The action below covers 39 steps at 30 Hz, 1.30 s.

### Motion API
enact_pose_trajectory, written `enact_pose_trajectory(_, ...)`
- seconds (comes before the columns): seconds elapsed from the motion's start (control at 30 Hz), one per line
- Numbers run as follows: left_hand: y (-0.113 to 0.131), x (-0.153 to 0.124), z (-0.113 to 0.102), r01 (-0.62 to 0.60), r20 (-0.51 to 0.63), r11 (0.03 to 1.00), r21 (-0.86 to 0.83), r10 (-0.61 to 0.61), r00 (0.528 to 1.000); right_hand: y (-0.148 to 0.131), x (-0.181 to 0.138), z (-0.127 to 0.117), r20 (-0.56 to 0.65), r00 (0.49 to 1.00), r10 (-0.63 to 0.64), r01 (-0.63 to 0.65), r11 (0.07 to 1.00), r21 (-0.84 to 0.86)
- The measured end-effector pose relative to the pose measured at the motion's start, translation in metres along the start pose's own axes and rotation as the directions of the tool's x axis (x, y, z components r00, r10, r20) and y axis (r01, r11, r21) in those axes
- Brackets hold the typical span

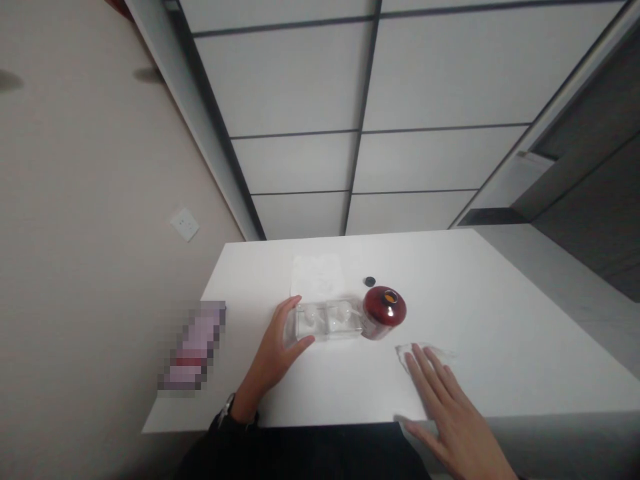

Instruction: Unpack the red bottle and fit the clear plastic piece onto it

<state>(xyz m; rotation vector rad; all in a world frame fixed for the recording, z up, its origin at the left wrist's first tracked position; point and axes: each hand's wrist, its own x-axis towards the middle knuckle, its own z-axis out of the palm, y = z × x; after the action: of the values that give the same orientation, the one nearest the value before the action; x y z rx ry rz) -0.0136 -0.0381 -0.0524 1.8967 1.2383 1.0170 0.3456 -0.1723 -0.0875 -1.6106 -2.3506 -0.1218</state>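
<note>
At the table's middle stand what look like two clear square containers [327,320] side by side, with rounded shapes showing inside. My left hand [280,343] spans their left end, thumb on the near side and fingers on the far side. Touching or very close to their right end is a dark red round-shouldered bottle [384,311] with its mouth uncovered. A small dark cap [370,281] lies behind the bottle. My right hand [445,400] lies flat with fingers stretched, its tips on a thin whitish tissue or film [403,357].
A pale white sheet [316,272] lies on the white table [475,293] behind the clear containers. Near the left edge is a blurred-out pinkish object [193,347]. A wall with a socket [185,224] rises at left, and white panels [307,163] stand beyond the table.
</note>
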Motion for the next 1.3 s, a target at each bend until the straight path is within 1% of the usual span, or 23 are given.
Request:
enact_pose_trajectory(0.1, 0.0, -0.001, 0.001, -0.009, -0.02, 1.0, -0.002, 0.009, 1.0, -0.026, 0.003, -0.001, 0.071, 0.994, -0.081, 0.074, 0.992, 0.104)
enact_pose_trajectory(0.2, -0.002, -0.001, 0.002, -0.017, -0.038, 1.0, -0.015, 0.016, 0.999, -0.051, 0.021, 0.005, 0.157, 0.971, -0.178, 0.141, 0.965, 0.221)
enact_pose_trajectory(0.27, -0.003, 0.0, 0.002, -0.027, -0.055, 0.999, -0.026, 0.025, 0.998, -0.069, 0.043, 0.009, 0.238, 0.934, -0.267, 0.183, 0.928, 0.324)
enact_pose_trajectory(0.37, -0.004, 0.001, 0.0, -0.038, -0.088, 0.999, -0.036, 0.035, 0.996, -0.097, 0.084, 0.01, 0.354, 0.839, -0.413, 0.211, 0.847, 0.489)
enact_pose_trajectory(0.4, -0.004, 0.001, -0.001, -0.039, -0.099, 0.999, -0.037, 0.035, 0.994, -0.104, 0.096, 0.009, 0.373, 0.808, -0.457, 0.214, 0.817, 0.536)
enact_pose_trajectory(0.43, -0.004, 0.001, -0.002, -0.038, -0.109, 0.999, -0.038, 0.033, 0.993, -0.109, 0.106, 0.007, 0.377, 0.79, -0.484, 0.212, 0.792, 0.572)
enact_pose_trajectory(0.5, -0.004, 0.001, -0.003, -0.032, -0.13, 0.999, -0.038, 0.026, 0.991, -0.114, 0.118, 0.004, 0.371, 0.772, -0.515, 0.208, 0.757, 0.619)
enact_pose_trajectory(0.57, -0.004, 0.001, -0.003, -0.021, -0.148, 0.999, -0.038, 0.015, 0.989, -0.111, 0.117, 0.004, 0.368, 0.777, -0.51, 0.203, 0.757, 0.621)
enact_pose_trajectory(0.67, -0.003, 0.002, -0.003, 0.0, -0.163, 0.999, -0.041, -0.007, 0.987, -0.09, 0.095, 0.005, 0.371, 0.805, -0.463, 0.203, 0.803, 0.561)
enact_pose_trajectory(0.73, -0.002, 0.002, -0.003, 0.013, -0.165, 0.999, -0.046, -0.02, 0.986, -0.064, 0.069, 0.004, 0.336, 0.845, -0.416, 0.217, 0.841, 0.495)
enact_pose_trajectory(0.8, -0.001, 0.002, -0.003, 0.023, -0.162, 0.998, -0.053, -0.031, 0.986, -0.031, 0.039, 0.0, 0.257, 0.904, -0.341, 0.222, 0.89, 0.398)
enact_pose_trajectory(0.87, 0.0, 0.002, -0.004, 0.029, -0.158, 0.998, -0.061, -0.038, 0.987, 0.005, 0.008, -0.008, 0.172, 0.952, -0.255, 0.205, 0.943, 0.261)
enact_pose_trajectory(0.93, 0.001, 0.002, -0.004, 0.033, -0.156, 0.997, -0.07, -0.044, 0.987, 0.034, -0.018, -0.018, 0.098, 0.979, -0.179, 0.168, 0.98, 0.11)
enact_pose_trajectory(1.0, 0.001, 0.002, -0.004, 0.036, -0.157, 0.996, -0.078, -0.048, 0.986, 0.05, -0.034, -0.025, 0.076, 0.987, -0.138, 0.137, 0.99, 0.013)
enact_pose_trajectory(1.07, 0.0, 0.002, -0.004, 0.037, -0.157, 0.996, -0.084, -0.05, 0.986, 0.052, -0.039, -0.028, 0.068, 0.988, -0.136, 0.137, 0.99, -0.017)
enact_pose_trajectory(1.13, 0.0, 0.002, -0.003, 0.035, -0.153, 0.996, -0.088, -0.049, 0.987, 0.041, -0.034, -0.025, 0.073, 0.987, -0.14, 0.142, 0.99, -0.017)
enact_pose_trajectory(1.2, -0.002, 0.002, -0.002, 0.035, -0.153, 0.996, -0.087, -0.048, 0.987, 0.022, -0.022, -0.018, 0.102, 0.982, -0.158, 0.156, 0.987, 0.026)
enact_pose_trajectory(1.3, -0.003, 0.002, -0.001, 0.035, -0.156, 0.996, -0.077, -0.047, 0.987, -0.016, 0.009, -0.005, 0.178, 0.958, -0.225, 0.193, 0.964, 0.182)
